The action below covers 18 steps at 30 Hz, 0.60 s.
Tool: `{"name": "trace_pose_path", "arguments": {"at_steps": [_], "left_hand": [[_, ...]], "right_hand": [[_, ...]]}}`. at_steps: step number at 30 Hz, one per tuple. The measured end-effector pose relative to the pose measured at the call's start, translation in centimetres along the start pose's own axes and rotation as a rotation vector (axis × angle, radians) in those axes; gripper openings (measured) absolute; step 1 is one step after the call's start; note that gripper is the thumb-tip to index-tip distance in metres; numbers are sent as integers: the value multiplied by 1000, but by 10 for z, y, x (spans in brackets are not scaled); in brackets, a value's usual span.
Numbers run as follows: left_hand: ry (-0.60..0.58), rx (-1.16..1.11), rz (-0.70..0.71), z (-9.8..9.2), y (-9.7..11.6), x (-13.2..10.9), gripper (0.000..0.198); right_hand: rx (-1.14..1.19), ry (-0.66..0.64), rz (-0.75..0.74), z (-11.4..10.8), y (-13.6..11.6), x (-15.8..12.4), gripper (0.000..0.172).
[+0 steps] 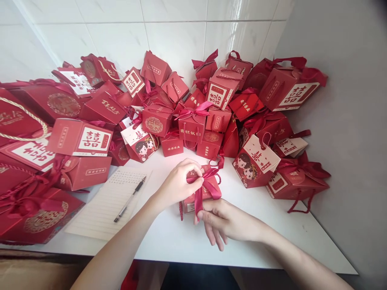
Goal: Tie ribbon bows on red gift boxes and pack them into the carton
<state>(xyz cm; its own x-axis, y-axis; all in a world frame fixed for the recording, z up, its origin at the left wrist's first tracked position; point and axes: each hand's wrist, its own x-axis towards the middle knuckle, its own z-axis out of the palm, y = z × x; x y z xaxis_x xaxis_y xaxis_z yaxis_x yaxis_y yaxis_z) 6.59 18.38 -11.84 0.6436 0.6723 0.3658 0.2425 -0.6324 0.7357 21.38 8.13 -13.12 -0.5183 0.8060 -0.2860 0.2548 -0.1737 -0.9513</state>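
A small red gift box (189,199) with a dark red cord handle lies on the white table (169,241) in front of me. Across its top runs a glossy crimson ribbon (211,187) with a bow shape. My left hand (181,181) comes over the box from the left, thumb and fingertip pinched on the ribbon's loop. Below it, my right hand (222,221) pinches the ribbon's hanging tail between thumb and index finger at the box's front edge. Its other fingers hang loosely downward.
Many red gift boxes (159,119) are heaped along the tiled wall (175,40). At left, a lined sheet with handwriting (93,205) lies under a black-capped pen (130,199). A white-topped box with cartoon figures (255,161) stands at right, near the grey wall (347,161).
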Motion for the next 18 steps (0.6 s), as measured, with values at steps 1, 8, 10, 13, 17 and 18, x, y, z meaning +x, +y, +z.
{"name": "trace_pose_path", "arguments": {"at_steps": [1,8,10,13,17,18], "left_hand": [[2,-6,5,1,-1,0,3],[-18,-38,0,3,1,1,7],[-22,-51,-4,3,2,1,7],[-18,-77,-8,3,2,1,8],[-11,-75,-19,3,1,2,8],[-10,-73,-22,3,1,2,8]], "right_hand": [[0,3,-4,3,0,1,36],[21,7,-54,11,8,7,39],[40,7,-68,12,10,8,41],[79,-1,-89,13,13,11,43],[121,-22,-125,15,15,14,46],[128,-27,-133,15,15,14,47]]}}
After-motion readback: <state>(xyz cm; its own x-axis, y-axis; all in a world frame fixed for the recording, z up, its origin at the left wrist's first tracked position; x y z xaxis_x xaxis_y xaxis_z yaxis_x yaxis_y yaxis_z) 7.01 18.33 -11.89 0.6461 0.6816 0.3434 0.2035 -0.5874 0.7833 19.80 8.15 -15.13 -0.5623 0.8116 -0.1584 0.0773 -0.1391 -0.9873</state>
